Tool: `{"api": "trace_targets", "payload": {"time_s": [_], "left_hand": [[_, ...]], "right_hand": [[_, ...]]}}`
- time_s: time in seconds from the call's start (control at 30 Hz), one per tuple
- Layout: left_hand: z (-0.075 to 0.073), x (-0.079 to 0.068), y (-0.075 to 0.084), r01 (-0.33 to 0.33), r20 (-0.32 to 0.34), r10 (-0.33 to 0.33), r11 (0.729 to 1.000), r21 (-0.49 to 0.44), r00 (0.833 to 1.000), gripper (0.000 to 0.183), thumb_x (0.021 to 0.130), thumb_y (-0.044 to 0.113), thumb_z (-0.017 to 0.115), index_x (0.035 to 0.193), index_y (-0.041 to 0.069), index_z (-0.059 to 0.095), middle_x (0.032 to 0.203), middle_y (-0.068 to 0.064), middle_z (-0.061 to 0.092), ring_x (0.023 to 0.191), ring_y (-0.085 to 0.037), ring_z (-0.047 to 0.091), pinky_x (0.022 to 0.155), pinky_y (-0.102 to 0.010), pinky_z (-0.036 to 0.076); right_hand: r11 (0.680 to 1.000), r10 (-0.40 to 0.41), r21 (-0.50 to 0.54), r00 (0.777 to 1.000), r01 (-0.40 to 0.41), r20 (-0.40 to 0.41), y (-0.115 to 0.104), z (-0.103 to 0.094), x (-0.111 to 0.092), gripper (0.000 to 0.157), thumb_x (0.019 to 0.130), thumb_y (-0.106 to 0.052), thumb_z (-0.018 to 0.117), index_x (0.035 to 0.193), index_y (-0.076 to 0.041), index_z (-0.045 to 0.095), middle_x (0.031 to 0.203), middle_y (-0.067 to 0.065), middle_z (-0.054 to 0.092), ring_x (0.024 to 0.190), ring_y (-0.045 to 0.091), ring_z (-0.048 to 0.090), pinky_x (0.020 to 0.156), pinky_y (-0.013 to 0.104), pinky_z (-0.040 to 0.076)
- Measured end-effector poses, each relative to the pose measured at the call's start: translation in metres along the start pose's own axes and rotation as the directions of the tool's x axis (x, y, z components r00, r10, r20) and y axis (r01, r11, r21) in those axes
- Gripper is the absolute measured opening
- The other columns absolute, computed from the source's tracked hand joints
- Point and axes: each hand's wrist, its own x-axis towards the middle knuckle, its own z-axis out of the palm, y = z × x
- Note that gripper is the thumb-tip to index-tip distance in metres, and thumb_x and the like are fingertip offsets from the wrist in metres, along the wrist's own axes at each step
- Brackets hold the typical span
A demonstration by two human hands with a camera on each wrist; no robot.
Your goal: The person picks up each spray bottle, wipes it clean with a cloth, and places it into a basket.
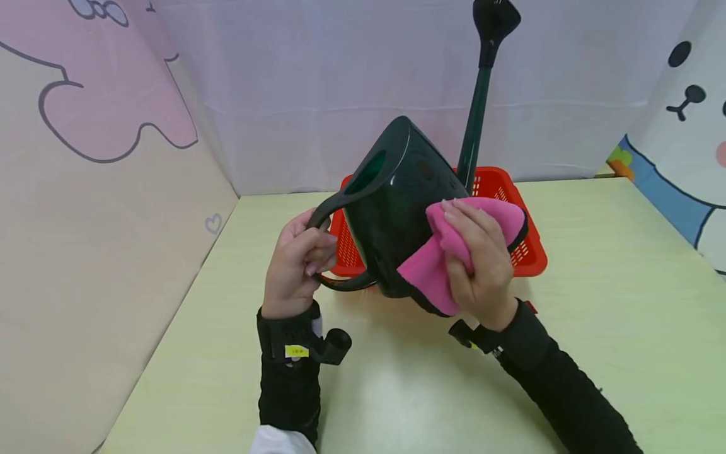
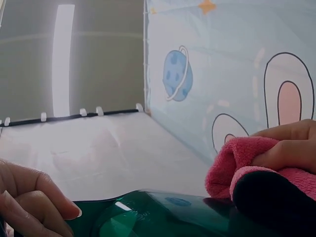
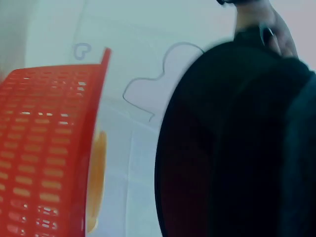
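Observation:
A dark green watering can (image 1: 391, 208) is held up, tilted, above the table, its long spout rising to a black rose head (image 1: 496, 25). My left hand (image 1: 300, 265) grips its handle, fingers curled round it. In my right hand (image 1: 479, 265) is a pink cloth (image 1: 433, 271) with a black edge, pressed against the can's lower right side. The left wrist view shows the cloth (image 2: 242, 163) bunched under the fingers, on the can's glossy green surface (image 2: 148, 217). In the right wrist view, the can's dark round base (image 3: 197, 163) fills the right side.
Behind the can, a red perforated plastic basket (image 1: 527, 252) stands on the pale yellow-green table (image 1: 612, 302). White and patterned curtains (image 1: 317, 94) enclose the table's back and sides.

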Motion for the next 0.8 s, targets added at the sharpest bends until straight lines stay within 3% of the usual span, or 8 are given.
{"api": "trace_targets", "payload": {"time_s": [0.13, 0.27, 0.4, 0.57, 0.8], "left_hand": [[0.0, -0.001, 0.0, -0.007, 0.009, 0.007, 1.0, 0.001, 1.0, 0.016, 0.078, -0.003, 0.036, 0.07, 0.01, 0.04, 0.046, 0.004, 0.034, 0.037, -0.011, 0.026, 0.038, -0.024, 0.015], [0.001, -0.002, 0.001, -0.001, 0.007, 0.001, 1.0, 0.0, 1.0, 0.014, 0.077, -0.003, 0.036, 0.073, 0.008, 0.043, 0.046, 0.004, 0.034, 0.037, -0.011, 0.026, 0.038, -0.024, 0.015], [0.001, -0.002, 0.001, 0.006, -0.004, -0.006, 1.0, 0.007, 1.0, 0.013, 0.077, -0.003, 0.036, 0.076, 0.007, 0.044, 0.047, 0.004, 0.034, 0.037, -0.01, 0.027, 0.038, -0.022, 0.017], [0.0, -0.003, 0.002, -0.004, 0.001, 0.004, 1.0, 0.018, 1.0, 0.014, 0.078, -0.002, 0.037, 0.073, 0.009, 0.043, 0.047, 0.004, 0.036, 0.038, -0.011, 0.027, 0.038, -0.023, 0.016], [-0.002, -0.003, 0.002, -0.009, 0.004, 0.008, 1.0, 0.018, 1.0, 0.015, 0.078, -0.003, 0.036, 0.072, 0.009, 0.043, 0.047, 0.004, 0.035, 0.038, -0.012, 0.027, 0.038, -0.024, 0.015]], "right_hand": [[0.985, 0.164, 0.068, 0.985, -0.16, -0.051, 0.011, -0.005, 0.008, 0.036, 0.083, -0.025, 0.053, 0.104, 0.005, 0.058, 0.104, 0.018, 0.063, 0.097, 0.03, 0.056, 0.09, 0.034, 0.045], [0.942, 0.318, 0.132, 0.947, -0.309, -0.053, 0.022, -0.01, 0.009, 0.032, 0.082, -0.012, 0.051, 0.104, 0.01, 0.055, 0.102, 0.022, 0.062, 0.094, 0.027, 0.058, 0.086, 0.029, 0.047], [0.909, 0.396, 0.153, 0.917, -0.387, -0.036, 0.026, -0.01, 0.008, 0.032, 0.079, -0.003, 0.049, 0.108, 0.01, 0.055, 0.104, 0.021, 0.063, 0.094, 0.025, 0.058, 0.085, 0.028, 0.047], [0.934, 0.341, 0.13, 0.939, -0.333, -0.044, 0.019, -0.006, 0.007, 0.034, 0.081, -0.013, 0.053, 0.107, 0.009, 0.055, 0.106, 0.021, 0.062, 0.096, 0.028, 0.057, 0.086, 0.031, 0.047], [0.99, 0.139, 0.007, 0.99, -0.139, -0.036, 0.004, 0.003, -0.001, 0.033, 0.081, -0.023, 0.054, 0.106, -0.001, 0.06, 0.107, 0.014, 0.063, 0.101, 0.03, 0.054, 0.091, 0.039, 0.044]]}}
